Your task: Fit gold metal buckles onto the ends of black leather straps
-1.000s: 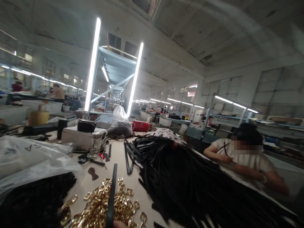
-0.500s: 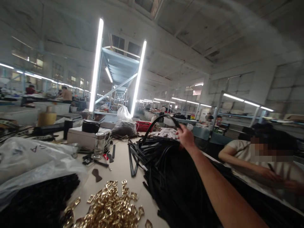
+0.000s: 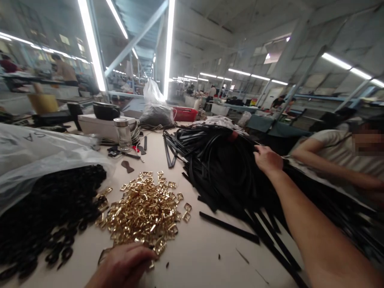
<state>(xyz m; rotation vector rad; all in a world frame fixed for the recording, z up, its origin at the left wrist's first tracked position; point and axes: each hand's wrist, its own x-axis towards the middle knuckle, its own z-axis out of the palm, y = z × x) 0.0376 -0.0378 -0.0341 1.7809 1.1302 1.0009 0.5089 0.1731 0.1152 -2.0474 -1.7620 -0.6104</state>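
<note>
My left hand (image 3: 124,266) rests at the near edge of the tabletop (image 3: 207,256), fingers curled onto the near rim of the heap of gold buckles (image 3: 144,210); I cannot tell whether that grip actually pinches one. My right hand (image 3: 268,159) lies palm down on the big pile of black straps (image 3: 223,168) toward the right side of the tabletop, fingers pressed into the straps, not visibly closed around any one of them.

A clear plastic bag (image 3: 39,154) lies open along the left edge, and black rings (image 3: 51,212) spill out of it across the tabletop. Faint dark letters show on the bag, too blurred for me to read. Toward the far edge stands a glass jar (image 3: 122,132) with a metal lid; what it holds I cannot make out. Behind it sits a white box (image 3: 96,124) with a black bowl-like thing on top, and farther back a red basket (image 3: 185,114).

Half a second ago my right hand was lifted at the far end of the pile, holding a strap up in an arc; now it is down on the pile. My left hand has come into view. My view has dipped toward the tabletop.

A co-worker's arm (image 3: 327,166) reaches along the right edge.
</note>
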